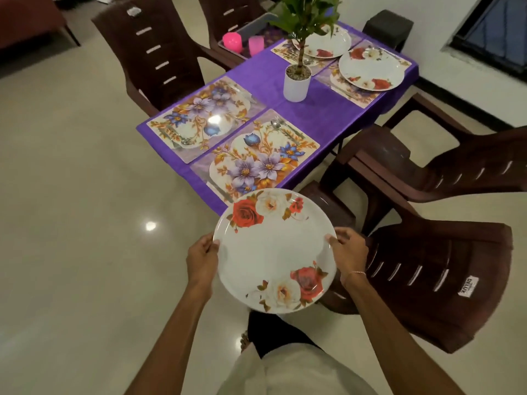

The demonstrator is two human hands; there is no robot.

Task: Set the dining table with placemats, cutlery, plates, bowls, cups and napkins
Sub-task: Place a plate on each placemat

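I hold a white plate with red and cream roses [273, 249] level in front of me, just short of the table's near corner. My left hand [203, 258] grips its left rim and my right hand [349, 253] grips its right rim. Beyond it lies a floral placemat [253, 158] with a spoon and fork [282, 128] at its far side and a knife [218, 189] at its near side. A second bare placemat [199, 115] lies to its left. Two far placemats each carry a rose plate [370, 68], [328, 44].
A purple cloth [322, 109] covers the table. A potted plant in a white pot [297, 81] stands mid-table. Two pink cups [232, 41] sit on a tray at the far end. Brown plastic chairs [433, 277] crowd the right side, others the left [154, 55].
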